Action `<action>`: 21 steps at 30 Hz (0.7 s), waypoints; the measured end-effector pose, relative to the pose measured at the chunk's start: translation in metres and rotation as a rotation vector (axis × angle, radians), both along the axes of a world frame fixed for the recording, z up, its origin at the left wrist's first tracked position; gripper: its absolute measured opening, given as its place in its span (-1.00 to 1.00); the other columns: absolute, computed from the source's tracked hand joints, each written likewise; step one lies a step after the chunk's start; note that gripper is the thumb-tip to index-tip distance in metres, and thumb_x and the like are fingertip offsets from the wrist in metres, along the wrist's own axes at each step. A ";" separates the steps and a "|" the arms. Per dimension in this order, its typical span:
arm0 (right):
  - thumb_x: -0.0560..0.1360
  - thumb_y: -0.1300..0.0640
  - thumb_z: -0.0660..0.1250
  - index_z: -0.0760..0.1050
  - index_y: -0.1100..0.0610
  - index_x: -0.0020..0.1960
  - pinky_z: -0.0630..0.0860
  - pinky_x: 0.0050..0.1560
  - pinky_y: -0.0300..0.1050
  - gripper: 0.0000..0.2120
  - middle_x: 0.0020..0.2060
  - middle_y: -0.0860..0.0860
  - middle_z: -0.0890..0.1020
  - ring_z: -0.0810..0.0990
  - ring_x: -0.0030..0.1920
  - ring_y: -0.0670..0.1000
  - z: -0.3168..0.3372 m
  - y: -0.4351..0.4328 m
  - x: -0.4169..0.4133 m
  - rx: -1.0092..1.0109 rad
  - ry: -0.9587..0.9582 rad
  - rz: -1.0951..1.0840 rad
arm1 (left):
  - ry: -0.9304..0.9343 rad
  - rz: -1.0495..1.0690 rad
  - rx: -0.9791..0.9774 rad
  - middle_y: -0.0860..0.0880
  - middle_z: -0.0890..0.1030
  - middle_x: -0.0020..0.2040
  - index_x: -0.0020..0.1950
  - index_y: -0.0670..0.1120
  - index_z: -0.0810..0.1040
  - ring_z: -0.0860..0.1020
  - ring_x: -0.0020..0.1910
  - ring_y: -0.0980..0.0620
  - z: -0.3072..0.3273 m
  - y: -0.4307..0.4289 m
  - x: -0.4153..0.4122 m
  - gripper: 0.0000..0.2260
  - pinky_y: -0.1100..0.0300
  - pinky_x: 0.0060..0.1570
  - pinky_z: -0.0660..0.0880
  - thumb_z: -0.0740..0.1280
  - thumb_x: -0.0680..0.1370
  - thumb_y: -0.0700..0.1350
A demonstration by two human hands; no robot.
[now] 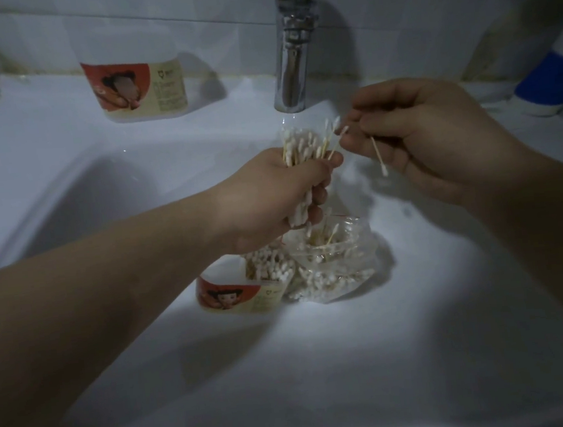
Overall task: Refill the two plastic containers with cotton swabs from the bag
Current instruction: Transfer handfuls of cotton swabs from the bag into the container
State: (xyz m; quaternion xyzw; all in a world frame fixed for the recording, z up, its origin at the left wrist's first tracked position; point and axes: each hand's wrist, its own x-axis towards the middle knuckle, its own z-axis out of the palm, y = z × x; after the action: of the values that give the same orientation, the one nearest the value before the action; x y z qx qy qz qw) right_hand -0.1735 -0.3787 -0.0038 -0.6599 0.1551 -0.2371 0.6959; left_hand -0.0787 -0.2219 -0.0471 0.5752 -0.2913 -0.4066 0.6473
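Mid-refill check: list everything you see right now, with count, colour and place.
sink: one, white, fills the view
faucet: one, chrome, back centre
far container: one, red-and-cream label, back left
near container: one, same label, swabs inside, front centre
bag: one, clear, swabs inside, right of the near container
swab bundle: one, white tips, gripped above the bag
loose swab: one, white, pinched right of the bundle
blue-and-white object: one, right edge, unidentifiable
left hand: grips the swab bundle
right hand: pinches the loose swab

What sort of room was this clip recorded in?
Most likely a bathroom, dimly lit: a white ceramic sink, a chrome tap above it, and a tiled wall behind.
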 end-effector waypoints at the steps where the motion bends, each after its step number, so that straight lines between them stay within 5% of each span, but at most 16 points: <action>1: 0.54 0.53 0.27 0.60 0.27 0.00 0.67 -0.09 -0.18 -0.78 -0.08 0.22 0.67 0.76 -0.11 0.07 -0.001 0.001 0.000 0.010 -0.007 0.022 | -0.005 0.002 0.007 -0.02 0.51 -0.25 0.06 -0.16 0.55 0.48 -0.30 0.07 -0.001 0.000 0.000 -0.94 0.20 -0.33 0.46 0.30 0.66 -0.19; 6: 0.53 0.44 0.36 0.60 0.24 0.09 0.67 -0.01 -0.11 -0.80 -0.15 0.10 0.76 0.76 -0.02 0.07 -0.008 0.006 0.001 0.026 0.003 0.095 | 0.021 0.020 -0.013 -0.01 0.55 -0.30 -0.08 -0.14 0.52 0.53 -0.35 0.09 -0.005 0.000 -0.002 -0.82 0.23 -0.36 0.50 0.27 0.69 -0.12; 13: 0.48 0.20 0.51 0.65 0.05 0.16 0.62 0.05 -0.02 -0.74 0.04 -0.07 0.75 0.72 0.06 -0.11 -0.018 0.007 0.006 0.108 0.083 0.063 | 0.150 -0.026 -0.078 -0.12 0.73 0.07 0.22 -0.13 0.57 0.71 0.03 0.00 -0.003 0.001 -0.002 -0.79 0.17 -0.14 0.62 0.23 0.70 -0.05; 17: 0.50 0.19 0.50 0.66 0.03 0.13 0.57 0.17 0.02 -0.78 0.03 -0.07 0.76 0.72 0.09 -0.10 -0.025 0.011 0.009 0.086 0.115 0.086 | 0.143 0.029 -0.089 0.00 0.60 -0.26 -0.05 -0.13 0.55 0.61 -0.25 0.06 -0.003 0.000 -0.001 -0.80 0.19 -0.24 0.58 0.24 0.70 -0.08; 21: 0.50 0.12 0.50 0.63 0.07 0.23 0.61 0.04 -0.05 -0.69 -0.04 -0.01 0.77 0.74 0.03 -0.06 -0.021 0.012 0.008 -0.134 0.131 0.001 | 0.159 0.150 -0.105 0.02 0.49 -0.35 -0.03 -0.13 0.52 0.45 -0.39 0.10 -0.001 -0.003 -0.002 -0.82 0.21 -0.32 0.50 0.24 0.71 -0.10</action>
State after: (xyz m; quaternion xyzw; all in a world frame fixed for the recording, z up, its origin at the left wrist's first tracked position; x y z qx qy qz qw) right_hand -0.1660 -0.3671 -0.0249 -0.7193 0.1837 -0.2027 0.6386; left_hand -0.0810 -0.2251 -0.0480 0.5268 -0.2162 -0.3854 0.7261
